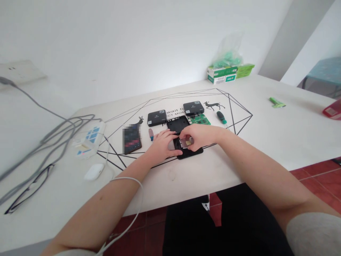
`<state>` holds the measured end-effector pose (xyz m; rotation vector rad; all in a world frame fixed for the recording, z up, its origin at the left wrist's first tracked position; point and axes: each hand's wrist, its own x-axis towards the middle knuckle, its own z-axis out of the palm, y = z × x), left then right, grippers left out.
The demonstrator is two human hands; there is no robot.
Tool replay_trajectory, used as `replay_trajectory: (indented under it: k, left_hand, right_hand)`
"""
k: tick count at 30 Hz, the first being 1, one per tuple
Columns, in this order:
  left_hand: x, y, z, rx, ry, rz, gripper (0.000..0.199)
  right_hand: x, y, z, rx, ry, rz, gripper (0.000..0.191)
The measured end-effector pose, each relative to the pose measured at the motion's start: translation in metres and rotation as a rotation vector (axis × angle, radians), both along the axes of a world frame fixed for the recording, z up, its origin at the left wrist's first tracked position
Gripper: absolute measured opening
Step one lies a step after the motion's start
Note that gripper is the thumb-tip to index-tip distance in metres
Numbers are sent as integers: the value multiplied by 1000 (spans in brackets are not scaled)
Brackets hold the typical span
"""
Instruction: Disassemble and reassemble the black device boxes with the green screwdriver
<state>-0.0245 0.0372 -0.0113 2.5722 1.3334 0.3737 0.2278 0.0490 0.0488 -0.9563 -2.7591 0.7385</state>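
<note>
Black casing (189, 154) under both hands on a white table (170, 176) by a white wall (106, 46).
Left hand (165, 144) spread open at its left end; right hand (197, 137) curled over it, hold impossible to tell. Beyond: two closed black boxes (156, 118), one open shell (178, 125), one circuit board (203, 119).

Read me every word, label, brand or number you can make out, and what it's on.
"wait f…" on the tabletop, cut off by a black box.
"ECT MOM" on the tabletop, partly covered.
"P" on the tabletop, below that.
Too small or blurred: logos and stickers on the two closed black boxes, print on the green-and-white cartons.
Phone screen: pixelated.
Near black case: none legible.
</note>
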Motion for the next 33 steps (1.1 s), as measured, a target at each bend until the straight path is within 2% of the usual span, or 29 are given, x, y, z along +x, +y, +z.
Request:
replay_trajectory:
  k: [3,5,9,13,17,20,23,33]
  left_hand:
    - [0,-1,1,-4,-8,-1,66]
    - [1,-2,1,-9,-18,0,64]
    - [1,-2,2,-8,-37,-4,60]
    - [1,-1,0,3,-48,-9,54]
    - [0,-1,0,2,-67,-14,45]
    - [0,-1,3,12,-90,-16,39]
    - [2,-2,6,33,-107,-51,34]
    - [3,-5,9,69,-108,-78,28]
  right_hand:
    - [17,3,11,-44,-40,-112,23]
    - [30,7,15,-72,-161,-168,18]
    - [51,14,14,-112,-324,-323,26]
    - [55,12,9,-168,-307,-293,40]
    - [51,14,5,-171,-278,-243,46]
    - [53,25,-1,-111,-224,-322,37]
    - [56,39,-8,69,-209,-446,15]
    - [54,54,-27,95,-148,-340,12]
